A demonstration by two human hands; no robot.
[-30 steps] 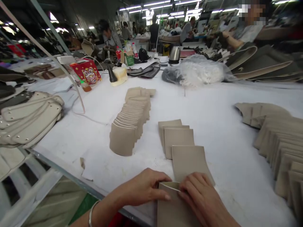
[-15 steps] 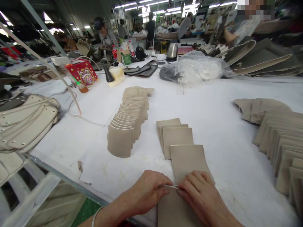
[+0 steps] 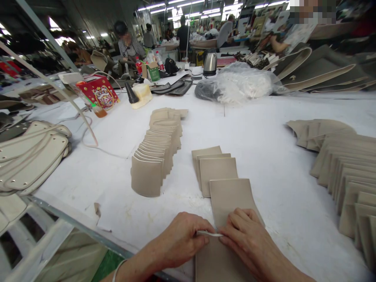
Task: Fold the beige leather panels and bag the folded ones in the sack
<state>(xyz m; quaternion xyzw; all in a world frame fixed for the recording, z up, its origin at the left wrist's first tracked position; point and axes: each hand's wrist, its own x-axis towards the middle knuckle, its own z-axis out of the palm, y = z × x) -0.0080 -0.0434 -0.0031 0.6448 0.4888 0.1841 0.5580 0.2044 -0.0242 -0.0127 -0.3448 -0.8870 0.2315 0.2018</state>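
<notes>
At the table's near edge lies a taupe leather-like panel point(image 3: 219, 260), its far edge pinched by both hands. My left hand point(image 3: 183, 237) grips that edge on the left, thumb below and fingers above. Close beside it, my right hand point(image 3: 242, 235) is closed on the same edge. A pale strip of the panel's edge shows between the fingertips. Just beyond my right hand is another taupe panel point(image 3: 232, 196), partly covered by it. Several similar square panels point(image 3: 219, 174) overlap behind that one.
A fanned row of curved taupe pieces point(image 3: 146, 176) lies left of centre, and another row of panels point(image 3: 349, 188) is at the right. Eyeleted cream pieces point(image 3: 38, 164) rest at far left. A plastic bag point(image 3: 243, 84) and a kettle point(image 3: 210, 62) stand at the back; people work beyond.
The fingers of my left hand have shifted slightly left along the panel's edge, and more of the pale edge shows between the hands. The view has moved slightly.
</notes>
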